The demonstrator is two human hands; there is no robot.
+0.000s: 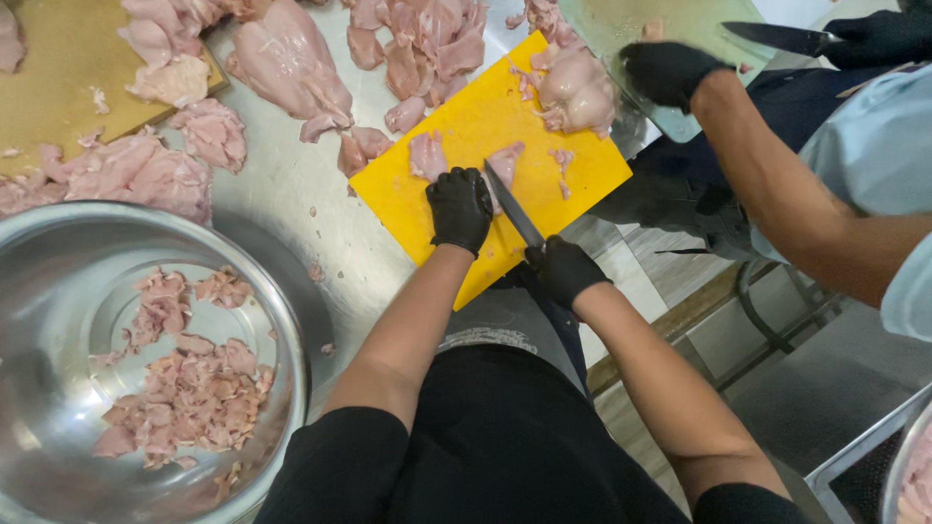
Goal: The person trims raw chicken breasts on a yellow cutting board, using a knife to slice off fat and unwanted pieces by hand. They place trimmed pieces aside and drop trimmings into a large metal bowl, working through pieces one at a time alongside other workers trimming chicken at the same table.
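My left hand (459, 207), in a black glove, presses down on a piece of raw chicken (505, 165) lying on a yellow cutting board (476, 121). My right hand (563, 269), also gloved in black, grips the handle of a knife (513, 207) whose blade rests against that piece beside my left fingers. A second small chicken piece (426, 153) lies just left of my left hand. A larger lump of chicken (579, 89) sits at the board's far corner.
A big steel bowl (282, 320) with several chopped chicken bits stands at the left. Whole raw fillets (291, 58) cover the steel counter (291, 194) and a brown board (58, 78). At the right, another person's gloved hand (670, 70) rests on a clear board, and their other hand holds a knife (782, 39).
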